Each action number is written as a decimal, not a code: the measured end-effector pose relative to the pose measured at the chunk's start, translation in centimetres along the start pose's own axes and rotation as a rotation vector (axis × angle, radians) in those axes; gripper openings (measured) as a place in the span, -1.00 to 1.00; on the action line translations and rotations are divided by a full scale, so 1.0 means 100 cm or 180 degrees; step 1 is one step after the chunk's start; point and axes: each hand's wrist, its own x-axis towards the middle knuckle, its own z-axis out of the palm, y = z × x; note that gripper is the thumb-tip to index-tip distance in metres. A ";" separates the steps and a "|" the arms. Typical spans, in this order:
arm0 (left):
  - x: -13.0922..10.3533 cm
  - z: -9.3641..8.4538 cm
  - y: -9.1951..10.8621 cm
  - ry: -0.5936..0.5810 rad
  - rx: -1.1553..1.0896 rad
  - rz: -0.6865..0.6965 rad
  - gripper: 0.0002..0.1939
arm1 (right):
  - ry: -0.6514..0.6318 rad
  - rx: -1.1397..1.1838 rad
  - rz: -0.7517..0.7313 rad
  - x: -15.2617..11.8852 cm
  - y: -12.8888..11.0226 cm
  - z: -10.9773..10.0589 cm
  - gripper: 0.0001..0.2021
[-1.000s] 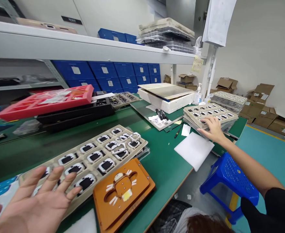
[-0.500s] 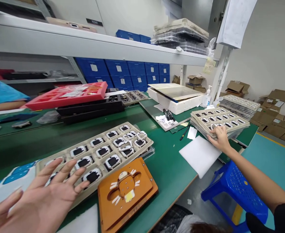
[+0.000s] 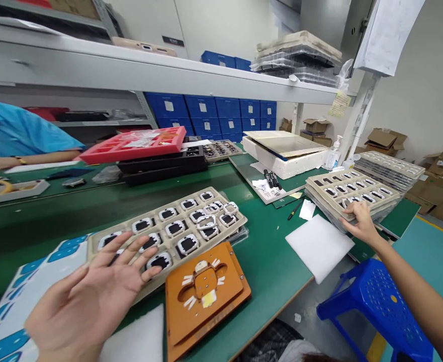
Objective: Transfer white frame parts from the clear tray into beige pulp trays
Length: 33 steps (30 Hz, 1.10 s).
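Observation:
My left hand point(image 3: 96, 296) is palm up with its fingers spread and nothing in it, over the near left end of a beige tray point(image 3: 130, 213) of white-framed black parts. Several loose white frames point(image 3: 206, 221) lie on that tray's right end. An orange fixture point(image 3: 221, 314) with a shaped recess rests beside the tray. At the right, my right hand point(image 3: 360, 223) touches the front corner of a second beige tray point(image 3: 321, 193), which tops a stack. Its fingertips are bent over a white-framed part there; whether they grip it is too small to tell.
White foam sheets point(image 3: 319, 246) lie by the right stack and below my left hand. Blue-printed sheets point(image 3: 66, 261) lie at left. Red tray point(image 3: 138, 146), white foam box point(image 3: 285, 156) and another person's blue sleeve point(image 3: 21, 130) are behind. A blue stool point(image 3: 379, 301) stands at right.
The view has turned left, so most things sit further right in it, and more of the other person's sleeve and arm shows. My right hand stays at the right tray's corner.

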 end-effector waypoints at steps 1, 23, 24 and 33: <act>-0.005 0.004 0.002 0.0008 0.0159 0.0016 -0.38 | 0.0019 -0.0017 0.0015 0.001 -0.002 0.001 -0.67; 0.012 -0.027 0.054 0.1021 0.4343 -0.0003 -0.47 | -0.0874 0.1383 -0.1236 0.158 -0.209 0.042 -0.72; 0.018 -0.032 0.048 0.1113 0.4495 -0.0083 -0.44 | -0.1136 0.1396 -0.1263 0.171 -0.226 0.054 -0.62; 0.036 -0.043 -0.002 0.1204 0.5146 -0.0094 -0.45 | -0.2371 0.1069 -0.0903 0.191 -0.311 0.113 -0.53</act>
